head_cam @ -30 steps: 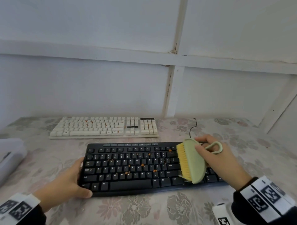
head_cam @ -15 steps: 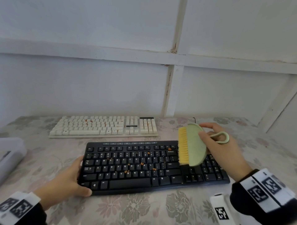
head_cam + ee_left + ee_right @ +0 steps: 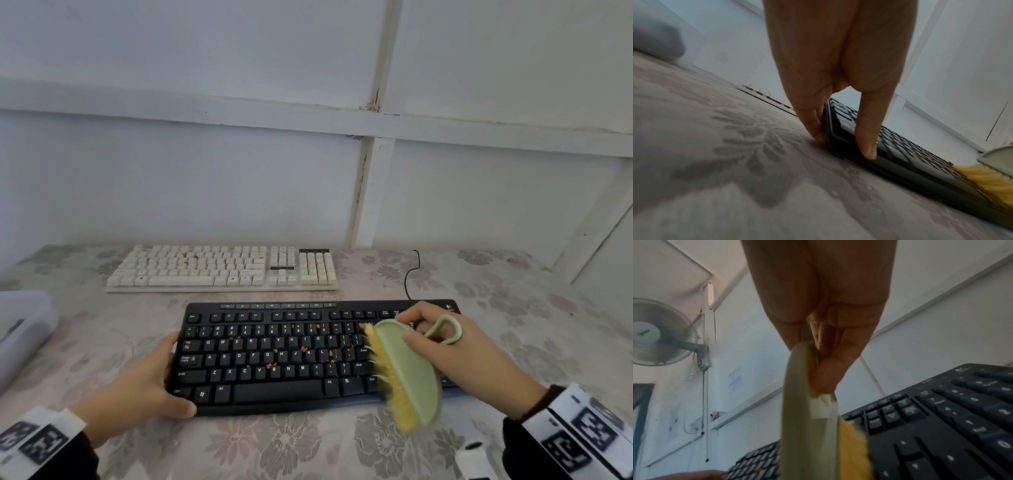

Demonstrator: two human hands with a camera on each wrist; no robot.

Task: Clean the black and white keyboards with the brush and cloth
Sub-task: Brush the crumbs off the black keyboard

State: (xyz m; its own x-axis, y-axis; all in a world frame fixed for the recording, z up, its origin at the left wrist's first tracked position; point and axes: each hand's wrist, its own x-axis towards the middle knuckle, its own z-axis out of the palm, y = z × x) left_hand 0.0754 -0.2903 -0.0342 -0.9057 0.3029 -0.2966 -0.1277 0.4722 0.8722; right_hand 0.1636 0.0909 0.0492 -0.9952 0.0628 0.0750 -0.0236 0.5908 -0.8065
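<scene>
white panelled walls crossed by battens rise behind a table (image 3: pixel 513 308) spread with a pale floral cloth. two keyboards lie on it, one behind the other. one white keyboard (image 3: pixel 219 270) sits at the back, near the wall, with a few orange crumbs among its keys. one black keyboard (image 3: pixel 291 356) lies in front of it, close to the person, with about ten orange crumbs (image 3: pixel 303 348) scattered over its letter rows. one black cable (image 3: pixel 411 274) curls on the table behind the black keyboard's right end.

two hands are at work. the left hand (image 3: pixel 137 394) clasps the black keyboard's left end: the thumb lies curled along the front edge, and the left wrist view shows fingers (image 3: pixel 813 126) pressed against the side edge, down at the tablecloth. the right hand (image 3: pixel 455 349) grips one pale green brush (image 3: pixel 407 370) by its back, thumb on one side, fingers on the other, a loop handle sticking out beside the knuckles. the brush's yellow bristles (image 3: pixel 390 377) bear on the keys at the right of the letter block, left of the number pad, and its lower end reaches past the keyboard's front edge.

one translucent plastic box (image 3: pixel 24 329) stands at the table's left edge. one wall fan (image 3: pixel 655 332) shows in the right wrist view. no cleaning cloth can be made out.
</scene>
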